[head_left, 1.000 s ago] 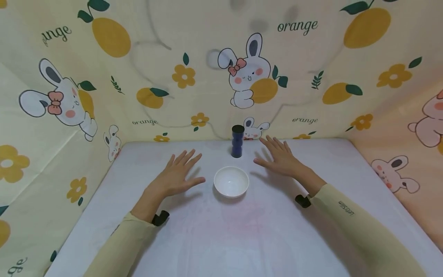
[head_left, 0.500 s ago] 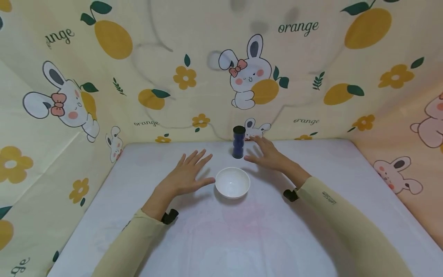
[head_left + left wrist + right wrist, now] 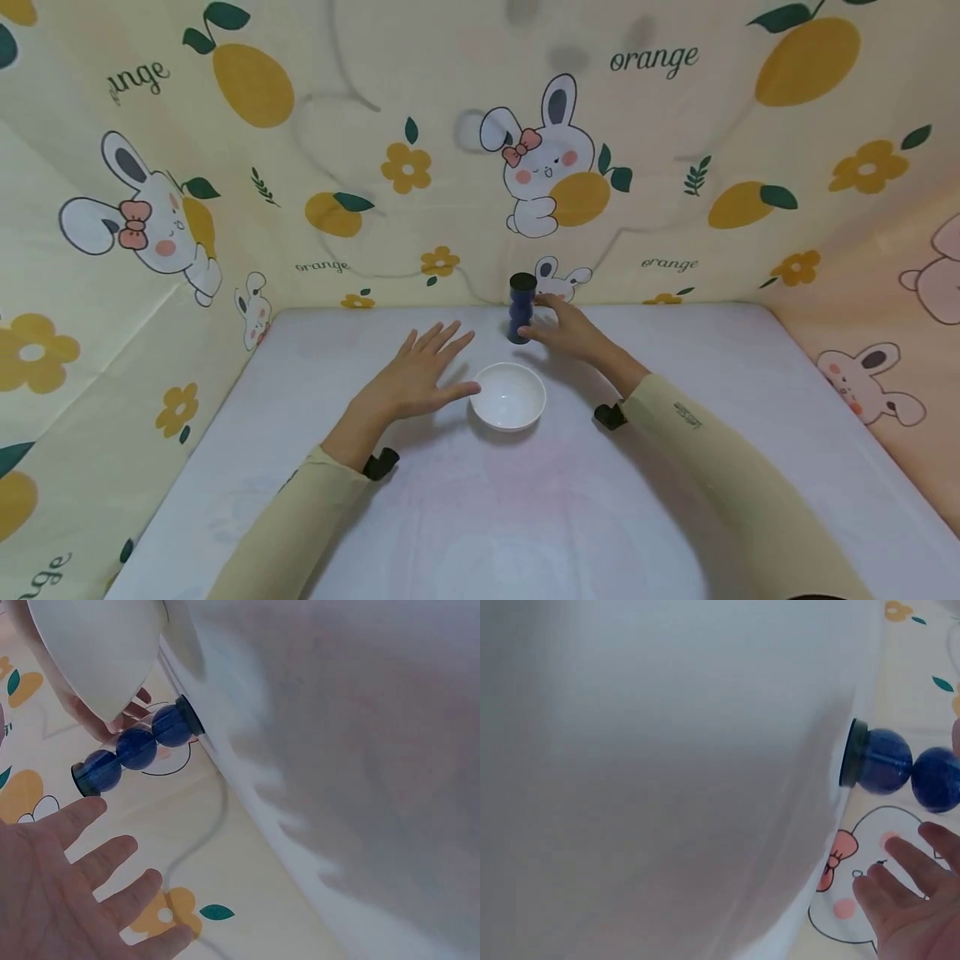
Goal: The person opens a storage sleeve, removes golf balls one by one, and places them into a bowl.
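Observation:
A clear tube (image 3: 521,310) with dark end caps stands upright at the back of the table; in the left wrist view, three blue balls (image 3: 136,748) show stacked inside it. My right hand (image 3: 570,332) is at the tube's right side, thumb toward its front. Its fingers (image 3: 889,889) are spread and apart from the tube in the right wrist view. In front of the tube sits a white bowl (image 3: 508,400), with nothing visible inside. Palm down and fingers spread, my left hand (image 3: 408,379) hovers left of the bowl, its thumb tip overlapping the rim in the head view.
A white cloth covers the table (image 3: 480,517). Close behind the tube rises a cloth backdrop (image 3: 450,208) printed with rabbits and oranges, which also encloses the left and right sides. Small black wrist devices (image 3: 382,463) are worn under both forearms.
My right hand has moved left and reached the tube's side. The left hand has shifted a little right, toward the bowl. Bowl and tube stay in place.

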A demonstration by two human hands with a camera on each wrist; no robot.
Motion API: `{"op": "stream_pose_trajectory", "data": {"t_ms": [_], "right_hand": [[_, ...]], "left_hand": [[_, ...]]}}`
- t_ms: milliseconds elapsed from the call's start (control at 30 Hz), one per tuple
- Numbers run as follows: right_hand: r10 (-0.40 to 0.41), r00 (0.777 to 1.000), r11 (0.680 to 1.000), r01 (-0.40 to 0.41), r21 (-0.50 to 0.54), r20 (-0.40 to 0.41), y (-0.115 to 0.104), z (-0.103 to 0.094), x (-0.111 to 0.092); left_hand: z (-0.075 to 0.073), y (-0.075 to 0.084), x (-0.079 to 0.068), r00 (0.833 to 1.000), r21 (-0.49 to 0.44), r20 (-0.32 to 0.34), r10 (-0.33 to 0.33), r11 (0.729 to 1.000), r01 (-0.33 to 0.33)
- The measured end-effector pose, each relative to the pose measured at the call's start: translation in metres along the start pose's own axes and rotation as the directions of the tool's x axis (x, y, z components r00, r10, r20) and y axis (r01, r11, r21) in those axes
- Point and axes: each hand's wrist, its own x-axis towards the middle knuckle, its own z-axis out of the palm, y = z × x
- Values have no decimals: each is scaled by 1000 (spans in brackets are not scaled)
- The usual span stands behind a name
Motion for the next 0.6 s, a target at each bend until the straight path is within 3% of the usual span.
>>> {"op": "stream_pose_trajectory", "data": {"t_ms": [600], "right_hand": [[26, 999, 995, -21, 102, -45, -9, 12, 16]], "left_hand": [[-5, 13, 8, 1000, -3, -16, 18, 1000, -18]]}}
